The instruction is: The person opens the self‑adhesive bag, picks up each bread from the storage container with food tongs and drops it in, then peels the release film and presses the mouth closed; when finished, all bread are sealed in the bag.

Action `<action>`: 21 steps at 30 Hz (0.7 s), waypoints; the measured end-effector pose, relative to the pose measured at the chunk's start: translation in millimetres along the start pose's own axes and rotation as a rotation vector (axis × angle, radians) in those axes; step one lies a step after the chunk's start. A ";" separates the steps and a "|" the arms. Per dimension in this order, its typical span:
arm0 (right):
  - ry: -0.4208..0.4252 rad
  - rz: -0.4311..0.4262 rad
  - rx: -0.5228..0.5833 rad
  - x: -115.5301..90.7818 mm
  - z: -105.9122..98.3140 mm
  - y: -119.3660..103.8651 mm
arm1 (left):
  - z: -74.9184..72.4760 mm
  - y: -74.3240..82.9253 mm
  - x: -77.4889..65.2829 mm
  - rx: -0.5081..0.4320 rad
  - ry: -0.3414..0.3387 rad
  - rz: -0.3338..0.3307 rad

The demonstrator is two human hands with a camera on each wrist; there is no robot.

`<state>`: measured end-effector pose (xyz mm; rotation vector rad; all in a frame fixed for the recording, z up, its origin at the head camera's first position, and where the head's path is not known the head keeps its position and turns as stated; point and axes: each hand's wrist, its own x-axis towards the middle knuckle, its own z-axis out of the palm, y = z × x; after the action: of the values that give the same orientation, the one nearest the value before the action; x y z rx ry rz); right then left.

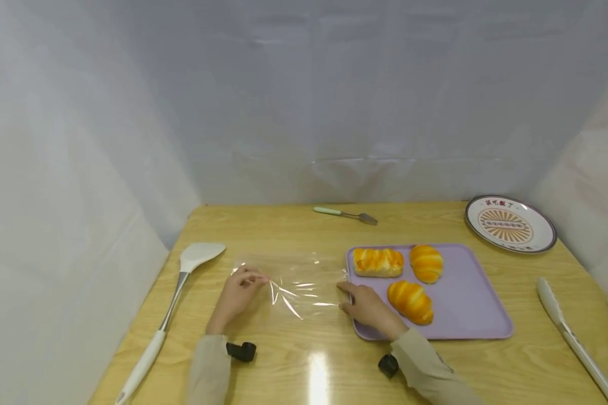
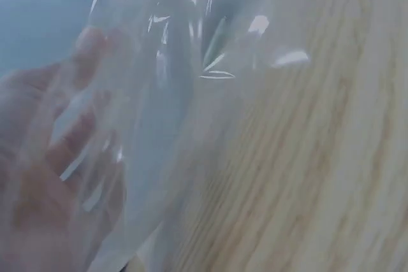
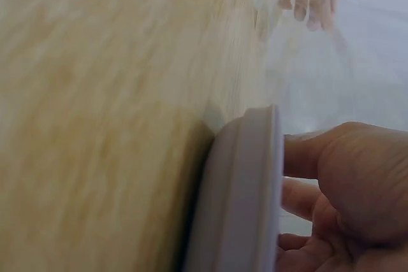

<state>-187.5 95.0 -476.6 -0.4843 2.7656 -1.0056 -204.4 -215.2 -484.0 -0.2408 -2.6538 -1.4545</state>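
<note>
A thin, shiny clear plastic bag (image 1: 304, 287) spans the space between the two hands, low over the table. The left hand (image 1: 240, 289) pinches its left part between thumb and fingers; in the left wrist view, loose clear folds lie in front of that hand (image 2: 57, 151). The right hand (image 1: 367, 306) is at the bag's right end, beside the left rim of a lilac tray (image 1: 468, 298). Its thumb and index finger look apart, and in the right wrist view the tray rim (image 3: 255, 176) covers its fingertips. Three bread pieces lie on the tray: a loaf (image 1: 378, 262) and two croissant-like rolls (image 1: 410, 302).
A white-headed spatula (image 1: 157, 332) lies at the left. Toward the back is a green-handled fork (image 1: 347, 215). A patterned plate (image 1: 510, 224) sits at the back right, and tongs (image 1: 577, 349) lie at the right edge. Grey-white sheeting (image 1: 334, 112) surrounds the table.
</note>
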 end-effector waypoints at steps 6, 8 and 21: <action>-0.023 0.027 -0.011 0.5 0.2 0.0 | -1.6 -3.4 -1.6 -0.043 0.007 -0.012; -0.029 0.029 -0.006 0.5 -0.5 -0.4 | -0.5 -4.6 -1.6 -0.001 -0.005 0.022; -0.035 -0.012 -0.007 -0.2 -0.2 -0.3 | 2.4 4.4 -4.1 0.016 -0.005 -0.022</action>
<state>-187.2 94.9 -476.3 -0.5149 2.7395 -0.9804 -199.5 -211.3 -482.4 -0.2151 -2.6789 -1.4402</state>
